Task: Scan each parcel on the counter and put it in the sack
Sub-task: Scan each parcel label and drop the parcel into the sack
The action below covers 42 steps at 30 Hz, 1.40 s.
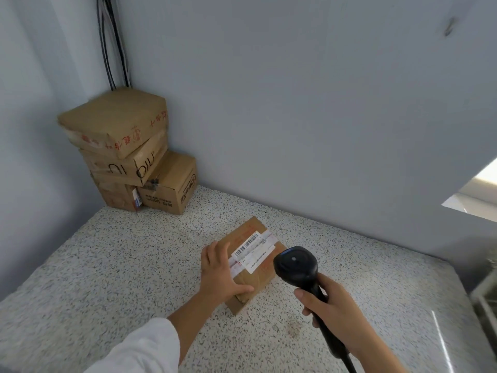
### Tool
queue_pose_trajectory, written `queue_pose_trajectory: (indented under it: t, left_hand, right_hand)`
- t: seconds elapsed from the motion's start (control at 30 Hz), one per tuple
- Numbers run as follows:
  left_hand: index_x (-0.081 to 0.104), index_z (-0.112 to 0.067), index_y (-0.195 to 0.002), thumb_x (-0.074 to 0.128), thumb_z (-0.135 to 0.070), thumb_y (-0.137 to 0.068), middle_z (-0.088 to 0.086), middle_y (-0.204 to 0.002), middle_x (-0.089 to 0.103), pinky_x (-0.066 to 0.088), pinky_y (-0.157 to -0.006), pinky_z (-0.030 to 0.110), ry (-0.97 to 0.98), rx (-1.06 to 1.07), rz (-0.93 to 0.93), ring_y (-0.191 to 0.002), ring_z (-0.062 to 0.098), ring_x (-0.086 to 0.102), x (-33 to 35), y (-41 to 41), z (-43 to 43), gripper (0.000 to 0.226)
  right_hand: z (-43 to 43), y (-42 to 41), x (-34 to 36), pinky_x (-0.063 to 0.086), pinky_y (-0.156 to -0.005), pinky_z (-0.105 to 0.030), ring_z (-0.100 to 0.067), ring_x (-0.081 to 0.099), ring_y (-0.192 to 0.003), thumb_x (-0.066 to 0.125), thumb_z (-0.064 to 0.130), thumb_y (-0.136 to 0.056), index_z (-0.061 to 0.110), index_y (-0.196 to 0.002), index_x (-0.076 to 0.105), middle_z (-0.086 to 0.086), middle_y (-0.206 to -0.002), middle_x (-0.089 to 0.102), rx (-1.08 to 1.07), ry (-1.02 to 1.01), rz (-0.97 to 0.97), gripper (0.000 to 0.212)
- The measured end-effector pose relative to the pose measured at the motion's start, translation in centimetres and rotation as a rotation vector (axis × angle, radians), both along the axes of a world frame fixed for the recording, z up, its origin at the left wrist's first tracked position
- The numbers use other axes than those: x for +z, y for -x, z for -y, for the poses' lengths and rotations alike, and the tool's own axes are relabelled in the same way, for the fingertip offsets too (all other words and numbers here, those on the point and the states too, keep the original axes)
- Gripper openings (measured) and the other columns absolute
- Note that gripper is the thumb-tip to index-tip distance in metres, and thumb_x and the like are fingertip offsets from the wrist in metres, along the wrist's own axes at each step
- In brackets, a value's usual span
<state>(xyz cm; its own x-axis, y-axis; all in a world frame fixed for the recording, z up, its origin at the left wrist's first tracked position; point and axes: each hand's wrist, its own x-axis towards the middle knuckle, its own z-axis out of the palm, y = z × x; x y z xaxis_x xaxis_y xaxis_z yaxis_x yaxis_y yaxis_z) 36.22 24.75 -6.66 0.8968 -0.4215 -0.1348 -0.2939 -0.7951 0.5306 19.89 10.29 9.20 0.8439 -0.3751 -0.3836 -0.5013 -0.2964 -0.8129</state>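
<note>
— Where does the parcel (247,227) lie?
— Flat on the speckled counter (121,265), label (252,247) up and barcode showing. It looks like a thin, stiff cardboard pack, probably light, and the taped faces may be slick.
— And the hands?
— The person's left hand (219,270) rests on its nine o'clock edge, fingers straight, pressing rather than gripping. The right hand (330,305) is wrapped round the handle of the black scanner (295,265), whose head hovers at the parcel's four o'clock.
— Where should it be held for the sack?
— Probably across an edge, thumb on top, fingers beneath. No sack is in view.
— Anything else?
— Stacked boxes (126,152) sit in the corner at ten o'clock.
</note>
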Motion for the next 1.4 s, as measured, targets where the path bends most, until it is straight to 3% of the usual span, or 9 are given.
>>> queue_pose_trajectory:
  t: [0.13, 0.37, 0.6, 0.73, 0.9, 1.07, 1.23, 1.4]
  left_hand:
    - [-0.003, -0.029, -0.132, 0.077, -0.067, -0.050, 0.007, -0.147, -0.001, 0.037, -0.107, 0.045, -0.079, -0.005, 0.071, -0.137, 0.030, -0.004, 0.4, 2.0, 0.9, 0.120]
    - [0.008, -0.027, -0.143, 0.074, -0.066, -0.057, 0.008, -0.151, -0.003, 0.031, -0.110, 0.043, -0.139, -0.077, 0.114, -0.140, 0.033, -0.007, 1.6, 4.1, 1.5, 0.115]
    - [-0.004, -0.031, -0.132, 0.073, -0.066, -0.058, 0.009, -0.151, -0.001, 0.030, -0.111, 0.043, -0.159, -0.093, 0.137, -0.140, 0.034, -0.006, 1.8, 4.3, 1.6, 0.113]
    - [0.004, -0.027, -0.141, 0.073, -0.067, -0.058, 0.009, -0.151, -0.003, 0.029, -0.112, 0.045, -0.163, -0.095, 0.129, -0.140, 0.034, -0.007, 1.7, 4.2, 1.6, 0.115]
    - [-0.008, -0.031, -0.127, 0.074, -0.066, -0.058, 0.009, -0.151, 0.000, 0.027, -0.112, 0.046, -0.141, -0.095, 0.135, -0.139, 0.033, -0.007, 1.6, 4.1, 1.6, 0.113]
    - [-0.009, -0.030, -0.127, 0.071, -0.067, -0.059, 0.009, -0.151, -0.002, 0.025, -0.112, 0.044, -0.146, -0.102, 0.141, -0.139, 0.034, -0.008, 1.5, 3.9, 1.5, 0.111]
    - [-0.007, -0.031, -0.128, 0.072, -0.068, -0.057, 0.010, -0.151, 0.001, 0.024, -0.112, 0.044, -0.127, -0.094, 0.140, -0.139, 0.033, -0.006, 1.3, 3.9, 1.5, 0.112]
    - [0.008, -0.023, -0.144, 0.070, -0.070, -0.059, 0.010, -0.151, -0.001, 0.023, -0.113, 0.045, -0.157, -0.097, 0.138, -0.140, 0.034, -0.008, 1.4, 3.8, 1.5, 0.115]
  right_hand:
    - [0.1, 0.5, -0.8, 0.044, -0.050, -0.017, 0.002, 0.055, -0.045, 0.066, 0.023, -0.084, 0.017, -0.095, 0.058, 0.000, -0.068, 0.063, 0.039, 0.070, -0.013, 0.015]
    - [0.1, 1.7, -2.1, 0.046, -0.050, -0.018, 0.001, 0.054, -0.045, 0.067, 0.021, -0.083, 0.019, -0.088, 0.058, -0.003, -0.073, 0.062, 0.046, 0.091, 0.035, 0.010]
    - [0.0, 1.5, -2.8, 0.043, -0.059, -0.021, -0.005, 0.055, -0.058, 0.068, 0.027, -0.082, 0.031, -0.082, 0.055, 0.008, -0.077, 0.060, 0.092, 0.158, 0.073, 0.014]
    - [-0.1, 1.3, -3.2, 0.043, -0.064, -0.024, -0.006, 0.055, -0.063, 0.068, 0.027, -0.081, 0.033, -0.081, 0.054, 0.009, -0.079, 0.060, 0.102, 0.153, 0.089, 0.015]
    - [0.1, 1.4, -3.4, 0.045, -0.064, -0.025, -0.007, 0.055, -0.062, 0.069, 0.026, -0.081, 0.030, -0.079, 0.056, 0.007, -0.076, 0.061, 0.103, 0.143, 0.100, 0.013]
    - [0.3, 1.3, -3.9, 0.048, -0.068, -0.028, -0.009, 0.057, -0.069, 0.070, 0.028, -0.080, 0.032, -0.082, 0.056, 0.007, -0.081, 0.061, 0.110, 0.152, 0.100, 0.014]
    - [0.3, 1.3, -4.1, 0.047, -0.062, -0.024, -0.005, 0.055, -0.058, 0.068, 0.028, -0.082, 0.026, -0.086, 0.058, 0.004, -0.077, 0.062, 0.107, 0.140, 0.084, 0.011]
    - [0.0, 1.4, -4.0, 0.047, -0.053, -0.020, 0.001, 0.055, -0.047, 0.067, 0.024, -0.083, 0.017, -0.087, 0.059, 0.002, -0.070, 0.061, 0.099, 0.056, 0.089, 0.011]
